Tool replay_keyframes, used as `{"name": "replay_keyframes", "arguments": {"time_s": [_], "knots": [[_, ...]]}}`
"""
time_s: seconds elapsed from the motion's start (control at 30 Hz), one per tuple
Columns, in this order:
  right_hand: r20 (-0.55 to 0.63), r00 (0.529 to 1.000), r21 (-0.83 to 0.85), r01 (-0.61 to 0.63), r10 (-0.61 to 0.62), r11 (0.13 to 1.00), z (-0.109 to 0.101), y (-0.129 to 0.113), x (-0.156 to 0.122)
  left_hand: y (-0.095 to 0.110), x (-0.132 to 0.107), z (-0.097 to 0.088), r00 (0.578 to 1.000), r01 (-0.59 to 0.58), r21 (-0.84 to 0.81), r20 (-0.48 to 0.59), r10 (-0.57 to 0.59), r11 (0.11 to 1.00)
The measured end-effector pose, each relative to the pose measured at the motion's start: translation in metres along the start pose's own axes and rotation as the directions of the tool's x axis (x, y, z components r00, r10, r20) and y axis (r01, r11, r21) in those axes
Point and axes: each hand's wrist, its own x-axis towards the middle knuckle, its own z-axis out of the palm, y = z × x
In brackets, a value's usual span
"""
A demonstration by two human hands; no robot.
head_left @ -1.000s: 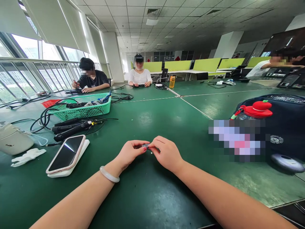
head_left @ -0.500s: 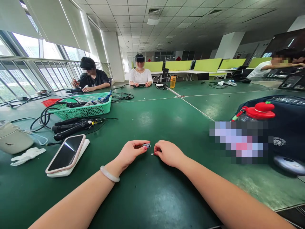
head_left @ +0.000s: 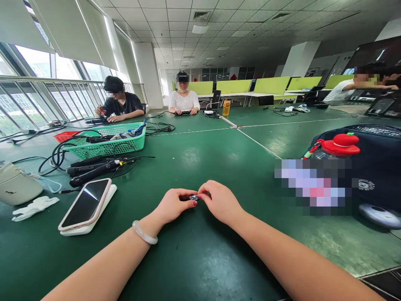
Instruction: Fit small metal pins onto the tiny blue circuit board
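Low over the green table, my left hand, with a pale bangle at its wrist, pinches a small dark object with light speckles between thumb and fingers. Its kind is too small to tell. My right hand is closed in a pinch, with thumb and forefinger at the right end of the speckled object. Whatever those right fingertips hold is hidden.
At left lie a phone on a white item, black handheld tools with cables, a green basket and a pouch. Rightward are a red-capped bottle, a dark bag and a mouse. Other people sit around the table.
My right hand has moved left and slightly up, so its fingertips now meet the speckled object. The tiny white piece seen at those fingertips is hidden now. The speckled object sits slightly lower.
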Motion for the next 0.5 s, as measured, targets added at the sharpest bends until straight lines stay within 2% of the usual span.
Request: {"name": "replay_keyframes", "arguments": {"time_s": [0.17,0.3,0.5], "knots": [[0.025,0.999,-0.027,0.038,-0.037,0.999,0.0080,-0.0015,-0.0014,0.0003,-0.0002,-0.0006,0.999,-0.042,-0.014,0.034,0.042,0.999],[0.008,0.999,0.001,0.047,-0.047,0.999,0.0075,-0.0010,-0.0015,0.0003,0.0001,-0.0011,0.998,-0.055,-0.012,0.021,0.055,0.998],[-0.010,1.000,0.025,-0.026,0.026,0.999,0.0049,0.0007,-0.0014,0.0027,-0.0012,-0.0039,0.998,-0.058,-0.056,-0.020,0.057,0.997]]}}
